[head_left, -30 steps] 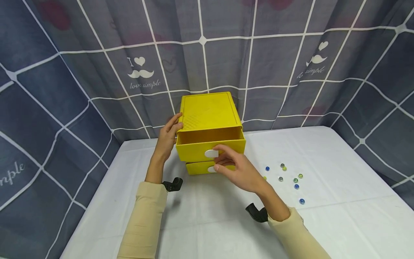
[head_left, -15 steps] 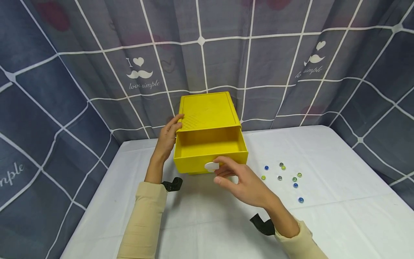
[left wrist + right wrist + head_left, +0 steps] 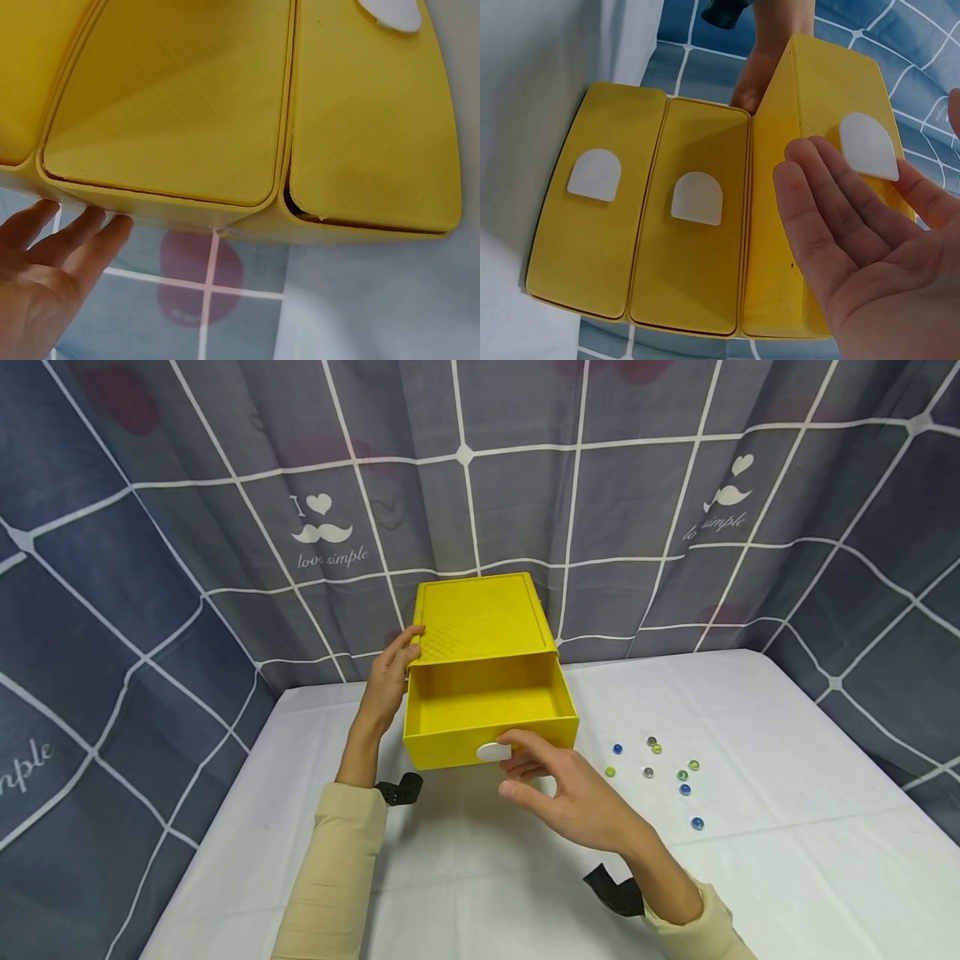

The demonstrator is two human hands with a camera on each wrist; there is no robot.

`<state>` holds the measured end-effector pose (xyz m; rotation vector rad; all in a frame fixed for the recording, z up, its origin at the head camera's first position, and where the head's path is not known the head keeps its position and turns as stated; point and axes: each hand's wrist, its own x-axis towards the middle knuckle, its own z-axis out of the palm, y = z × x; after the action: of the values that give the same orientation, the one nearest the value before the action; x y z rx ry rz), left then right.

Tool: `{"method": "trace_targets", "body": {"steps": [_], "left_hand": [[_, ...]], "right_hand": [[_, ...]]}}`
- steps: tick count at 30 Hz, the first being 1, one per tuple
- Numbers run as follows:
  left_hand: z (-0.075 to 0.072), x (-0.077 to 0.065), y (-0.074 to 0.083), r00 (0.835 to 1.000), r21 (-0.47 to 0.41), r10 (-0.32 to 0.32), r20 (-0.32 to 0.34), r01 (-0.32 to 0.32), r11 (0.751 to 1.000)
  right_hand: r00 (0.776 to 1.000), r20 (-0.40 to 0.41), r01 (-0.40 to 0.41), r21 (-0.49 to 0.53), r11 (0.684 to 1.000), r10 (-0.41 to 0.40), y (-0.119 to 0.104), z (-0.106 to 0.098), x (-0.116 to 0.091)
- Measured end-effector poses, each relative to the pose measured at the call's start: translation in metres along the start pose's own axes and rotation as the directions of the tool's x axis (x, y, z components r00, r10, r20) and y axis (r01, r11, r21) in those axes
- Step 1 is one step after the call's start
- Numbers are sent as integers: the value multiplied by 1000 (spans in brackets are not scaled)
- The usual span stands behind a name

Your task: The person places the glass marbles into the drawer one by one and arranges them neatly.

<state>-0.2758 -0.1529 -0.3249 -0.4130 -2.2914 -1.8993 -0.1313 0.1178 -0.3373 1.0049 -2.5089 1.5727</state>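
In my head view, the yellow plastic top drawer [image 3: 442,749] stands further out than before, the right hand [image 3: 573,793] hooked on its rounded white tab [image 3: 492,752]. Left-wrist, I see the left hand [image 3: 52,277] straight-fingered beside the yellow plastic cabinet [image 3: 172,202]; only right-wrist shows both lower drawers' [image 3: 686,274] tabs.

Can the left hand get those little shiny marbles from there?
Probably not: the left hand is at the left side of the yellow cabinet, while the marbles lie on the table past its right, with the open drawer and right hand between.

Semi-matt yellow plastic drawer unit [image 3: 483,618], glossy glass-like marbles [image 3: 697,823], matt white tablecloth [image 3: 787,735], matt fabric curtain [image 3: 525,518].
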Motion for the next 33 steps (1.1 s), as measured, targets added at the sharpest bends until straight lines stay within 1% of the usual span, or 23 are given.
{"method": "trace_targets", "body": {"steps": [5, 7, 10, 17, 22, 26, 30, 33], "left_hand": [[0, 0, 2, 999, 36, 45, 10, -46, 998], [2, -1, 2, 999, 47, 51, 19, -52, 998], [4, -2, 2, 999, 59, 42, 22, -43, 997], [3, -4, 0, 1000, 61, 19, -12, -18, 998], [5, -4, -1, 1000, 53, -3, -23, 4, 999], [6, -4, 0, 1000, 48, -5, -29, 7, 999], [4, -5, -1, 1000, 41, -20, -16, 21, 999], [4, -6, -1, 1000, 44, -19, -14, 19, 999]], "right_hand": [[1000, -2, 13, -16, 1000, -13, 0, -1, 0], [1000, -8, 13, -25, 1000, -14, 0, -2, -1], [1000, -14, 11, -38, 999, -12, 1, -2, -3], [1000, 5, 11, -64, 998, -10, 0, 1, -5], [1000, 0, 23, -124, 992, -23, -1, 3, -8], [999, -10, 41, -178, 983, -44, -3, 2, -9], [999, -31, 29, -207, 978, -37, -6, 1, -10], [996, -70, 45, -222, 974, -62, -9, -2, -12]]}}
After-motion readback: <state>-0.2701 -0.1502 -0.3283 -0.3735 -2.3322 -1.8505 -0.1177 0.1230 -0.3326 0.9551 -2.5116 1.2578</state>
